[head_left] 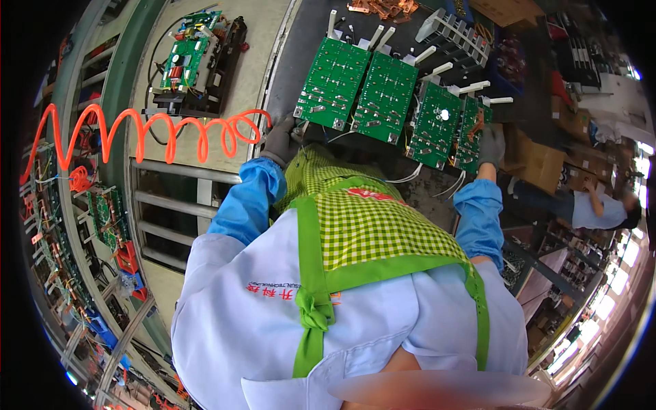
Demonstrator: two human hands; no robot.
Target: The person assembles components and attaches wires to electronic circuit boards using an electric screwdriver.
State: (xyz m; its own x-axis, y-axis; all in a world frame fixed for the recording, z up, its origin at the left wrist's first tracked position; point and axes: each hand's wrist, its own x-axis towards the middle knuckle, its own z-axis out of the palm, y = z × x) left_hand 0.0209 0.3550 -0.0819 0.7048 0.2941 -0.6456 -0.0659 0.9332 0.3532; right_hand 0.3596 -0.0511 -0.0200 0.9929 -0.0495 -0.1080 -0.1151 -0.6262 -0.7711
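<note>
Several green circuit boards stand in a row on the dark bench before me, white plastic posts at their far edges. My right hand [492, 145], in a grey glove, is at the right edge of the rightmost board [468, 145], beside small copper-coloured pieces [476, 126] on it. Its fingertips are too small to make out. My left hand [277, 145], also gloved, is closed near the front left corner of the leftmost board [331, 83]. What it holds, if anything, is hidden. The end of an orange-red coiled hose [203, 140] lies just beside it.
An open assembly with a green board [186, 63] sits on the left bench. Copper parts [384, 8] and a finned metal block [456, 37] lie at the back. Cardboard boxes [536, 160] and another person [601, 205] are to the right. Metal rails [184, 205] run at left.
</note>
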